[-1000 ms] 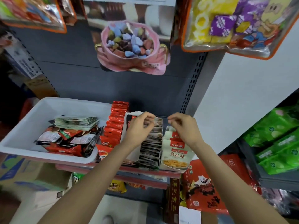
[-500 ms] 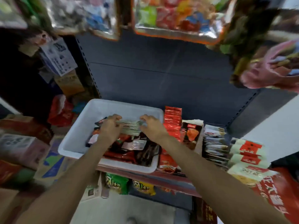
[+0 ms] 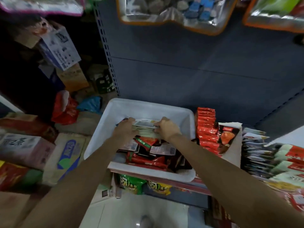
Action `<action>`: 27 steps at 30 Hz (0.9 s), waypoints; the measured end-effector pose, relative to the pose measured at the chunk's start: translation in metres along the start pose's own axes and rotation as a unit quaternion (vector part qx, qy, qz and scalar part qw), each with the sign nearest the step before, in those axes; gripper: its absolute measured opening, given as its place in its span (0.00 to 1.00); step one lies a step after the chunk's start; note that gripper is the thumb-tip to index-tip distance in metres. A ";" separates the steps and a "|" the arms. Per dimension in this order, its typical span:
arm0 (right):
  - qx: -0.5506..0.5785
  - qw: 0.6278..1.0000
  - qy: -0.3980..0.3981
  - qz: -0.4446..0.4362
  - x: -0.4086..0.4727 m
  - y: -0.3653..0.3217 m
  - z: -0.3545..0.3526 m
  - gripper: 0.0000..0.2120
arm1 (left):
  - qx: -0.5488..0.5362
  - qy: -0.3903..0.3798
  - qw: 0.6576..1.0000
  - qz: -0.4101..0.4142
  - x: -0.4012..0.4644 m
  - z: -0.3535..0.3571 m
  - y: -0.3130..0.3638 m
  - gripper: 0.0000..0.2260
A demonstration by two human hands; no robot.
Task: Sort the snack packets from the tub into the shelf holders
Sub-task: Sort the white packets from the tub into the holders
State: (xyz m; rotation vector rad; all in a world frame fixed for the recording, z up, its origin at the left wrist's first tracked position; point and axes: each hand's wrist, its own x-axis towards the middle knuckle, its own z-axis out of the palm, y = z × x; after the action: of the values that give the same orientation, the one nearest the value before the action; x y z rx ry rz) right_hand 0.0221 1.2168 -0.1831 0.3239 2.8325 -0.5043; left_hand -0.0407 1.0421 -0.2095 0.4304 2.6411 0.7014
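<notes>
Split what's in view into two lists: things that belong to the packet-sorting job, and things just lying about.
Job:
white tub
pale packet stack, gripped by left hand and right hand
loose packets
shelf holders

Lying about:
cardboard boxes
red bag
hanging snack bags

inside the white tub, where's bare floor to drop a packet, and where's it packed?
Bare room: the far strip of the white tub, between its back wall and the pale packet stack gripped by the left hand and right hand; also its left side by the left wall. Crowded: the near right half, heaped with red and dark packets.
</notes>
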 end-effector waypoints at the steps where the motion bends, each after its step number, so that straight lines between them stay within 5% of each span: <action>1: 0.009 1.000 0.004 0.004 -0.002 0.000 -0.002 0.15 | -0.028 0.003 1.000 0.002 0.001 0.001 -0.003 0.19; 6: 0.062 0.995 0.076 -0.010 -0.018 0.016 -0.022 0.12 | -0.178 0.089 0.980 -0.033 -0.001 -0.002 0.006 0.32; 8: 0.150 0.979 0.136 -0.007 -0.026 0.025 -0.030 0.10 | -0.262 0.060 0.963 -0.033 -0.009 -0.004 0.022 0.38; 11: 0.260 0.954 0.148 -0.036 -0.039 0.036 -0.041 0.10 | -0.327 0.005 0.945 0.012 -0.016 -0.003 0.046 0.32; 16: 0.360 0.929 0.084 -0.029 -0.064 0.066 -0.053 0.09 | -0.479 0.025 0.877 -0.034 -0.029 0.001 0.089 0.27; 20: 0.486 0.872 0.053 0.003 -0.095 0.094 -0.074 0.08 | -0.483 -0.030 0.875 0.025 -0.045 0.013 0.133 0.24; 27: 0.577 0.791 0.191 0.063 -0.149 0.185 -0.109 0.08 | -0.403 -0.083 0.903 0.127 -0.062 0.067 0.248 0.31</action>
State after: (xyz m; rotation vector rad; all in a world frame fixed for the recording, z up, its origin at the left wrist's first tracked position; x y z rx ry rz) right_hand 0.1890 1.4001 -0.1001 0.8756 2.3703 -2.3126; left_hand 0.0907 1.2512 -0.1163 0.5434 1.9118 1.6482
